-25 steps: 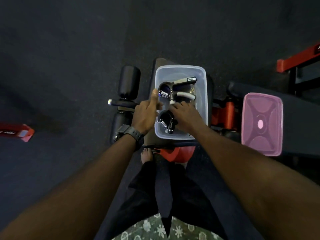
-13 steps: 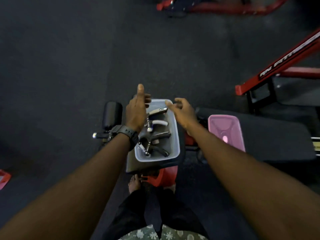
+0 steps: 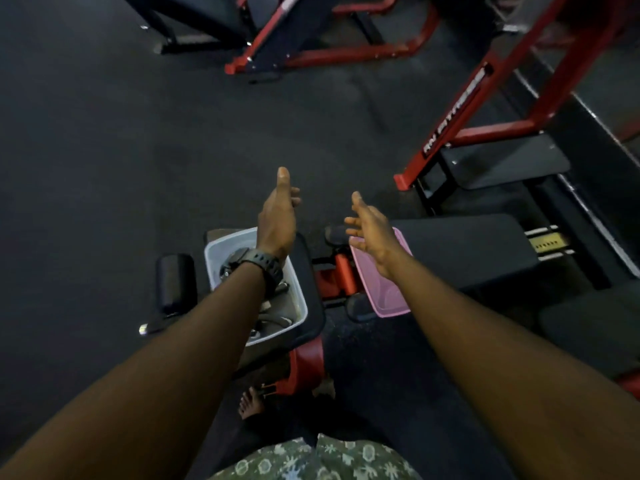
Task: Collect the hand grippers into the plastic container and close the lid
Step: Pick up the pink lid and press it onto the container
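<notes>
View: my camera has tipped up since half a second ago; more red gym frames (image 3: 460, 123) now show.
Counter (image 3: 311, 292): it carries the plastic container (image 3: 298, 306), lid off.
Lid (image 3: 384, 299): pink, on the neighbouring bench pad, my right forearm across it.
Hand grippers (image 3: 273, 318): inside the container, mostly hidden by my left arm; I can't count them.
Left hand (image 3: 277, 216): has lifted clear, grip apart, empty.
Right hand (image 3: 370, 230): also raised, fingers spread, empty.

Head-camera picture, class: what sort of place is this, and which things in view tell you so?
Most likely a gym: red steel machine frames stand on dark matting, a black padded bench is nearby, and hand grippers lie in a plastic container.
</notes>
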`<action>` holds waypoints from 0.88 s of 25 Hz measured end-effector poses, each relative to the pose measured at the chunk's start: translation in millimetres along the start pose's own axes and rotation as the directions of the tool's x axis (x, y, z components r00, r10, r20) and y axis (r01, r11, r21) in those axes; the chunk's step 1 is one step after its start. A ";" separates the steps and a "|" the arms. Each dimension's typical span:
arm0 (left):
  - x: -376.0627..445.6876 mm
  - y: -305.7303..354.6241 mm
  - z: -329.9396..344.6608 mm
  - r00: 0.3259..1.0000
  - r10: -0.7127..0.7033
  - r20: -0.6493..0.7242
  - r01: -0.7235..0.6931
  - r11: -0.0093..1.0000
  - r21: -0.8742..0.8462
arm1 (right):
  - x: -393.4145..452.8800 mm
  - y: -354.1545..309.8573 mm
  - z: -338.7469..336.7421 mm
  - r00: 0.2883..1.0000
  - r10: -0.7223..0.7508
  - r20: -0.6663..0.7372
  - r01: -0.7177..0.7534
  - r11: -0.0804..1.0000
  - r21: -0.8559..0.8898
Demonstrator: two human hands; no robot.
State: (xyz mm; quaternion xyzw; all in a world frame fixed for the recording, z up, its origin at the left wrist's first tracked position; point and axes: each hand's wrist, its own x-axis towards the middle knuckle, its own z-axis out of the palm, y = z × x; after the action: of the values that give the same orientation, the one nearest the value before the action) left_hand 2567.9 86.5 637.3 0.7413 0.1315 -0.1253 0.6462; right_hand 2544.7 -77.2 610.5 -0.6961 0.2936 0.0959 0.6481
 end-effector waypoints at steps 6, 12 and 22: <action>-9.4 -40.9 116.7 0.965 -0.112 0.238 0.092 0.991 0.094 | 19.9 58.1 -117.1 0.966 0.138 -0.220 -0.132 0.990 0.039; 27.1 -108.1 213.1 0.921 -0.317 0.226 0.306 0.948 0.083 | 109.6 117.7 -190.6 0.954 0.224 -0.199 -0.224 0.974 0.026; 101.5 -195.3 259.9 0.853 -0.507 -0.121 0.512 0.859 0.012 | 221.8 208.0 -188.8 0.945 0.252 -0.210 -0.319 0.855 -0.410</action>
State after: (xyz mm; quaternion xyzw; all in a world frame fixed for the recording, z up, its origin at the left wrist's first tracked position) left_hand 2589.0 -142.3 385.8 0.6998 0.3568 -0.2525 0.5650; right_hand 2566.7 -318.7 347.2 -0.7776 0.4123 0.2025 0.4294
